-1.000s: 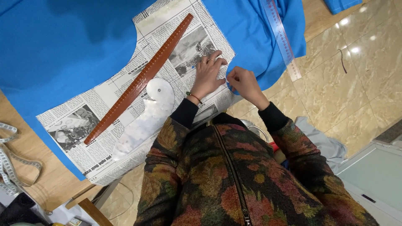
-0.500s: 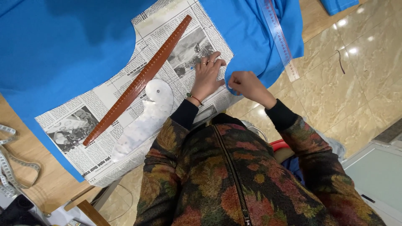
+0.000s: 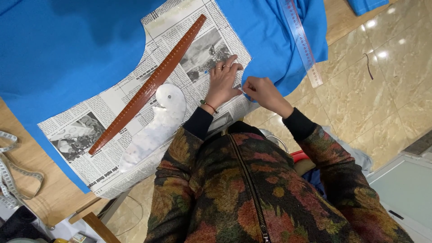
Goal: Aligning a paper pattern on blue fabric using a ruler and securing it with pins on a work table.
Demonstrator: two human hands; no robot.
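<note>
**Newspaper pattern held flat on blue fabric**

A scene is seen from above. Blue fabric (image 3: 67,54) is spread across a wooden worktop (image 3: 31,180), filling the upper left and top of the frame. A pattern piece cut from newspaper (image 3: 112,117) is laid diagonally over it, from the lower left toward the upper centre.

The left hand (image 3: 222,81) is pressed flat on the paper's right edge near the centre of the frame, fingers spread, apparently so that the sheet is kept from sliding on the cloth; nothing is held in it. The right hand (image 3: 261,92) is placed just beside it, at the paper's edge where it meets the fabric, with the grip narrowed to a pinch. Something small may be held there, but what it is cannot be told.

A long brown ruler (image 3: 148,85) is laid along the paper, and a pale curved ruler (image 3: 155,128) lies just below it, touching or nearly so; both seem to serve as weights. A clear straight ruler (image 3: 303,45) rests on the fabric at the upper right. A measuring tape (image 3: 9,171) is coiled at the left edge. A marbled floor (image 3: 373,90) shows on the right.
</note>
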